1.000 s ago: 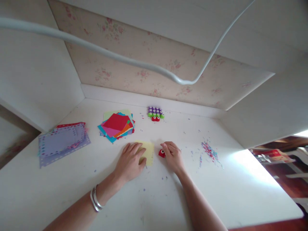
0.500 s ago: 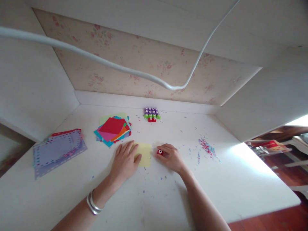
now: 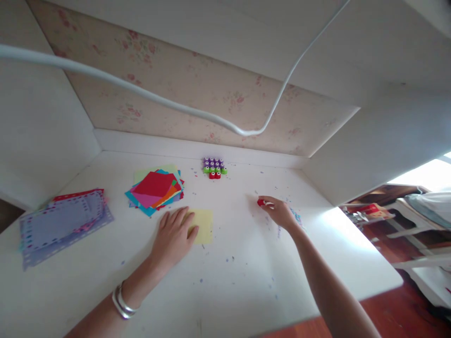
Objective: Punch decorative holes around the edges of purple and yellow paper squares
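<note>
My left hand point(image 3: 174, 237) lies flat with its fingers spread, resting on the left part of a small yellow sheet of paper point(image 3: 203, 227). Between the fingertips of my right hand point(image 3: 280, 212) is a small red paper punch point(image 3: 261, 202), partly covered by the fingers. That hand is well to the right of the yellow sheet, apart from it. Toward the back of the table, purple punches point(image 3: 213, 160), green punches point(image 3: 218, 170) and two red punches point(image 3: 214, 175) stand grouped in rows.
A pile of coloured paper point(image 3: 155, 188) lies beyond my left hand. Lilac sheets with punched edges point(image 3: 59, 223) overlap at the far left. Paper confetti point(image 3: 296, 217) lies partly behind my right forearm, with bits scattered over the white table point(image 3: 239, 291). A white cable point(image 3: 169, 104) hangs across the view.
My right hand has moved right and away from the yellow sheet, carrying the red paper punch. My left hand stays on the paper. The view has turned slightly to the right.
</note>
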`<act>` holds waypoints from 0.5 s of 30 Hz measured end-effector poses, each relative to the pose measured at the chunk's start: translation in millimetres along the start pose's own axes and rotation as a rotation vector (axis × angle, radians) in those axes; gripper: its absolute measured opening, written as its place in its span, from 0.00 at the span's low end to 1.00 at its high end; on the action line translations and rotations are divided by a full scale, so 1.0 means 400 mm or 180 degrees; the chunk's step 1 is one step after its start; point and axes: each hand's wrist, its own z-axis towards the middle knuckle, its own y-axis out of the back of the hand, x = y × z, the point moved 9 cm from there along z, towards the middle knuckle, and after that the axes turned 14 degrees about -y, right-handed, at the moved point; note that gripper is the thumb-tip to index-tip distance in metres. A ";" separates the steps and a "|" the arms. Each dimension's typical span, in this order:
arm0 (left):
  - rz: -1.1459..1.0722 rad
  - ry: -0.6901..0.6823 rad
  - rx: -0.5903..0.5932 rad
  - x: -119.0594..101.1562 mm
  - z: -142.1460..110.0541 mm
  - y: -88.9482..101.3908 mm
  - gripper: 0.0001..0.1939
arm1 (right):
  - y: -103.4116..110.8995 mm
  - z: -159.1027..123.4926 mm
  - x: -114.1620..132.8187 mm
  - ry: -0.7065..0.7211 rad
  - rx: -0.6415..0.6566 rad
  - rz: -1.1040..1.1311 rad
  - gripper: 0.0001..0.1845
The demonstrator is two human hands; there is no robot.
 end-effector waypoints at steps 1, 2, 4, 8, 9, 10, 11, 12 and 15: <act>-0.0012 0.0006 -0.0012 0.001 0.000 0.000 0.17 | 0.016 0.020 -0.019 0.0010 -0.0012 -0.0085 0.17; -0.0025 0.0012 -0.0024 0.002 0.000 0.000 0.17 | 0.029 0.036 -0.032 0.0034 -0.0011 -0.0158 0.18; -0.0044 0.0026 -0.0047 0.003 -0.001 -0.001 0.17 | 0.042 0.061 -0.048 0.0093 0.0014 -0.0245 0.22; -0.0067 0.0019 -0.0061 0.005 -0.001 -0.002 0.17 | 0.045 0.080 -0.051 0.0198 0.0100 -0.0410 0.32; -0.0067 0.0019 -0.0071 0.005 -0.001 -0.002 0.16 | 0.044 0.080 -0.047 0.0238 0.0132 -0.0490 0.34; -0.0067 0.0021 -0.0081 0.005 -0.001 -0.001 0.16 | 0.043 0.078 -0.039 0.0300 0.0156 -0.0586 0.37; -0.0068 0.0029 -0.0087 0.006 0.000 0.000 0.16 | 0.045 0.076 -0.028 0.0376 0.0162 -0.0691 0.40; -0.0069 0.0042 -0.0088 0.007 0.000 0.001 0.16 | 0.047 0.074 -0.013 0.0454 0.0143 -0.0795 0.42; -0.0099 0.0075 -0.0047 0.010 0.000 0.000 0.17 | 0.060 0.078 0.055 0.0549 -0.0152 -0.1022 0.44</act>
